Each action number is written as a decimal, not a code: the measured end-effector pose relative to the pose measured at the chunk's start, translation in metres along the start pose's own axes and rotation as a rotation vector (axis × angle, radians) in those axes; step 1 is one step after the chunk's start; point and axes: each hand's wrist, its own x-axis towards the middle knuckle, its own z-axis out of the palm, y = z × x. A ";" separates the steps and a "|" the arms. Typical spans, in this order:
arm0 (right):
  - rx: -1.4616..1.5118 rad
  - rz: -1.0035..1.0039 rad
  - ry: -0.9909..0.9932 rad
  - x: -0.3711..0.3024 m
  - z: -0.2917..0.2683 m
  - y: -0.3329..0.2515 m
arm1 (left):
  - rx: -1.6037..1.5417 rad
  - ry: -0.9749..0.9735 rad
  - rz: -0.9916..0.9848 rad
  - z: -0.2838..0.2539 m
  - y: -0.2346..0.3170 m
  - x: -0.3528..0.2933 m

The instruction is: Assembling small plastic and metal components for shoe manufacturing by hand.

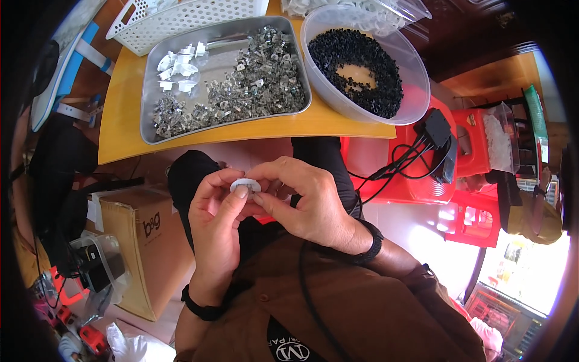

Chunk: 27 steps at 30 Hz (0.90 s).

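Note:
Over my lap, just off the table's front edge, both hands meet at a small round white plastic part. My left hand pinches it between thumb and fingers, the thumb lying on its face. Against its right side press the thumb and fingertips of my right hand; whether they hold some smaller piece too is hidden. Beyond the hands, a metal tray carries a heap of small metal clips and a little group of white plastic parts at its left.
Right of the tray stands a clear plastic bowl with small black pieces. A white perforated basket is behind the tray on the yellow table. A cardboard box stands at left. Cables lie over a red stool at right.

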 end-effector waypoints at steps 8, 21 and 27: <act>-0.002 -0.028 0.025 -0.002 0.000 -0.004 | -0.031 0.019 -0.056 0.001 0.002 -0.001; -0.208 -0.437 0.055 -0.001 0.004 0.008 | -0.085 0.008 -0.069 -0.004 -0.001 -0.001; -0.052 -0.017 -0.006 -0.003 0.001 0.002 | -0.060 -0.013 -0.183 -0.011 -0.005 0.004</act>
